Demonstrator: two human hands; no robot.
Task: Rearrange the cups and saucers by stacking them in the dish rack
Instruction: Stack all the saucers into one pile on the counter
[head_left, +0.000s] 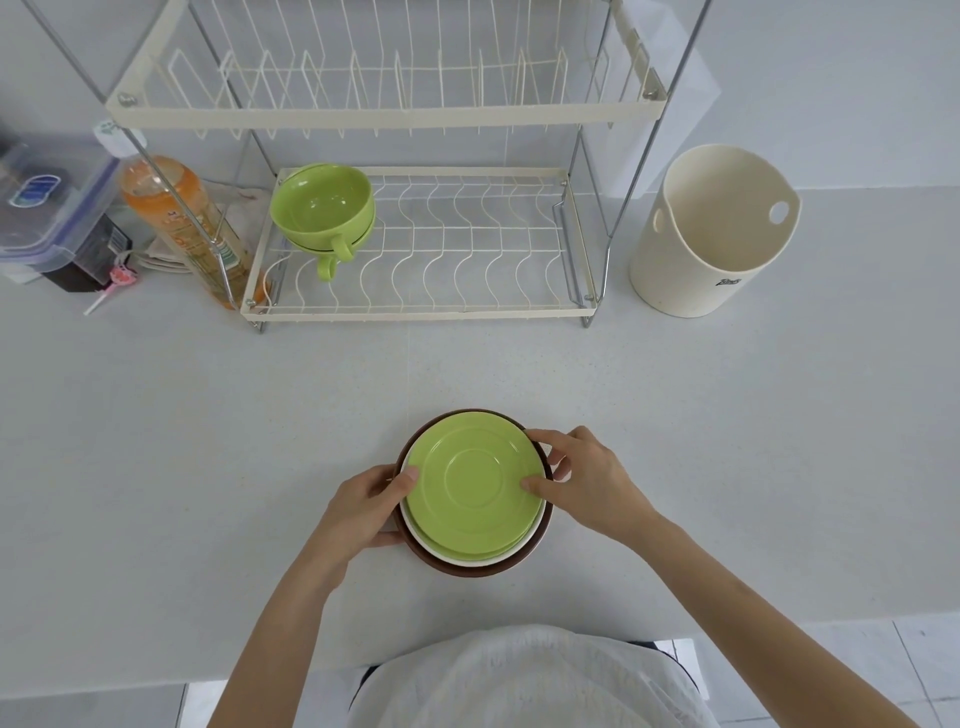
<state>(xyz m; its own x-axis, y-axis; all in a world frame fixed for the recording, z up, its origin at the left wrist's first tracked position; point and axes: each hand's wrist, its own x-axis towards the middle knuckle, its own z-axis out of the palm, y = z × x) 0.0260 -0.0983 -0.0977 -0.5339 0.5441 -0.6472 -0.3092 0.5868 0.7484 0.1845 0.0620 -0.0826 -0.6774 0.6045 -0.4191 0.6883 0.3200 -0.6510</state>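
Countertop, saucer step | my left hand (367, 506) and right hand (582, 480) grip the saucer stack (474, 496) (green on white on brown) by its edges, near the counter's front | green cups (323, 208) already nested in dish rack (415, 312) | next, I judge: lift level, carry to lower shelf.

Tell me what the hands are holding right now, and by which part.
Both hands grip the stack of saucers at opposite rims: left hand on the left edge, right hand on the right, thumbs on the green saucer.
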